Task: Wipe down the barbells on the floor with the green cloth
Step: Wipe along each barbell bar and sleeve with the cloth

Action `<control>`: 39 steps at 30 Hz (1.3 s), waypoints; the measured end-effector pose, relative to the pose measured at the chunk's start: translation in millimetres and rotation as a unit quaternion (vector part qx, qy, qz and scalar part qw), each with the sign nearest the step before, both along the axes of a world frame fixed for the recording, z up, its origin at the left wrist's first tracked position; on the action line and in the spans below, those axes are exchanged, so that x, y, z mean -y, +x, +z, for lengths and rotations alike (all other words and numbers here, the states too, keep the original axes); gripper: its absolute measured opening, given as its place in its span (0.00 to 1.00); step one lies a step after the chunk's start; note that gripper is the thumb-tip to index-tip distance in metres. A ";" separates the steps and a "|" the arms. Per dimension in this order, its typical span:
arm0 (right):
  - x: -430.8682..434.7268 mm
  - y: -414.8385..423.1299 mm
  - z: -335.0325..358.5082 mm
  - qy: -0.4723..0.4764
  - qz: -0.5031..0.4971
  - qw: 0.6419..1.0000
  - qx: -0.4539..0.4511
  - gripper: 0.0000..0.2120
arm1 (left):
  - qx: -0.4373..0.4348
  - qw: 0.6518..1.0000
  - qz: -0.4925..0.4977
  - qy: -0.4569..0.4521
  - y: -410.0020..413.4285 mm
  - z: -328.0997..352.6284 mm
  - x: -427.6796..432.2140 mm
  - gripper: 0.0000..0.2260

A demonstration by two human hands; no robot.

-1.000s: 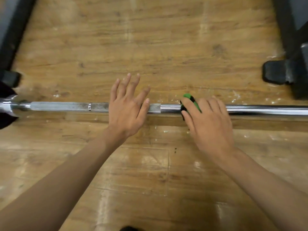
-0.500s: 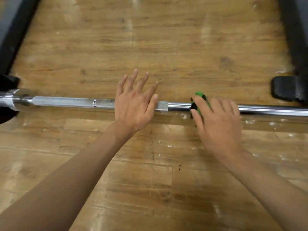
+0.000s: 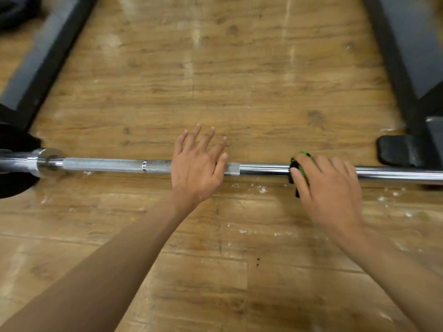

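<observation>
A chrome barbell (image 3: 107,164) lies across the wooden floor from left to right, with a knurled section left of the middle. My left hand (image 3: 195,167) rests flat on the bar with its fingers spread and straight. My right hand (image 3: 328,185) lies over the bar further right and presses the green cloth (image 3: 302,155) onto it. Only a green and black edge of the cloth shows beside my fingers; most of it is hidden under the hand.
A black weight plate (image 3: 12,188) sits on the bar's left sleeve at the frame edge. Black rack legs run along the upper left (image 3: 48,56) and upper right (image 3: 393,75), with a black rubber foot (image 3: 402,150) just behind the bar on the right.
My right hand with the cloth has slid rightward along the bar, away from the left hand. The left hand has kept its flat rest on the knurled part.
</observation>
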State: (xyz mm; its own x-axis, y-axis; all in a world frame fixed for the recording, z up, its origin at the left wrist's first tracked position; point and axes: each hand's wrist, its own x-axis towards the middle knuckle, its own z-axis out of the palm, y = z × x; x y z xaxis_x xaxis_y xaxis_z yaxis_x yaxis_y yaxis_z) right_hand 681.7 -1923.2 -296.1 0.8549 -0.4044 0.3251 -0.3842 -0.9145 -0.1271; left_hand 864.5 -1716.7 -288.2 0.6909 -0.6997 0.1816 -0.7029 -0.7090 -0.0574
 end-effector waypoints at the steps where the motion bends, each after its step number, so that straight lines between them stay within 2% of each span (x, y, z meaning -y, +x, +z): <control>1: 19.0 -13.0 2.2 0.002 -0.026 1.000 -0.005 0.19 | 0.000 1.000 0.001 -0.005 -1.1 -0.1 -0.7 0.25; 4: 55.2 -40.7 6.4 0.020 -0.118 0.993 -0.008 0.19 | -0.007 1.000 0.003 -0.019 -5.8 0.8 -3.4 0.24; 7: 35.2 -31.6 8.4 0.058 -0.219 0.974 0.025 0.18 | -0.008 1.000 0.004 -0.010 -11.8 2.3 -6.4 0.24; 9: 3.7 -15.2 8.6 0.059 -0.190 0.980 0.020 0.17 | -0.007 1.000 0.005 -0.007 -15.4 2.3 -8.8 0.25; 12: -35.6 1.2 6.7 0.056 -0.064 0.996 -0.016 0.18 | -0.010 1.000 0.007 -0.001 -20.2 1.6 -13.1 0.25; 14: -28.6 -2.9 8.1 0.040 0.006 0.999 -0.036 0.19 | -0.015 1.000 0.008 0.007 -24.3 1.1 -16.3 0.27; 16: -3.9 -28.3 10.3 0.030 0.034 0.997 -0.055 0.18 | -0.018 1.000 0.004 0.009 -31.1 1.0 -21.0 0.28; 19: 45.6 -83.7 16.4 0.032 -0.065 0.996 -0.059 0.19 | -0.018 1.000 -0.001 0.001 -43.7 1.2 -28.5 0.30; 22: 32.8 -88.7 20.2 0.087 -0.227 0.970 -0.008 0.20 | -0.014 1.000 0.007 -0.008 -58.4 -1.4 -36.5 0.33; 24: -18.0 -57.8 16.1 0.106 -0.207 0.973 -0.001 0.20 | -0.011 1.000 0.011 -0.015 -69.3 -2.1 -41.1 0.34; 27: -97.5 -30.6 13.0 0.111 -0.063 0.992 -0.015 0.18 | -0.012 1.000 0.002 -0.015 -85.5 -1.3 -54.2 0.35; 31: -69.7 -77.2 9.3 0.057 0.057 0.997 -0.014 0.15 | -0.011 1.000 -0.007 -0.021 -106.4 -3.2 -72.2 0.36; 34: -24.4 -123.7 8.7 0.048 -0.046 0.998 0.001 0.16 | -0.001 0.999 -0.010 -0.042 -126.5 -6.7 -85.1 0.35; 37: -50.5 -125.1 9.4 0.076 -0.182 0.980 0.027 0.16 | -0.001 0.999 -0.006 -0.046 -145.8 -6.6 -95.9 0.33; 39: -96.0 -106.2 11.1 0.102 -0.141 0.985 0.012 0.16 | -0.014 0.999 -0.007 -0.030 -157.4 -3.6 -101.7 0.33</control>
State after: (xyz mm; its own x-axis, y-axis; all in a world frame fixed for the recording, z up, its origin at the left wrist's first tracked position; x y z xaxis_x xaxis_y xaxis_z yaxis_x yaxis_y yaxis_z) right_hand 575.5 -1827.2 -285.0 0.6920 -0.6836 0.2321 -0.6140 -0.7264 -0.3089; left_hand 707.1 -1615.0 -291.7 0.6867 -0.6978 0.2040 -0.7136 -0.7006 0.0057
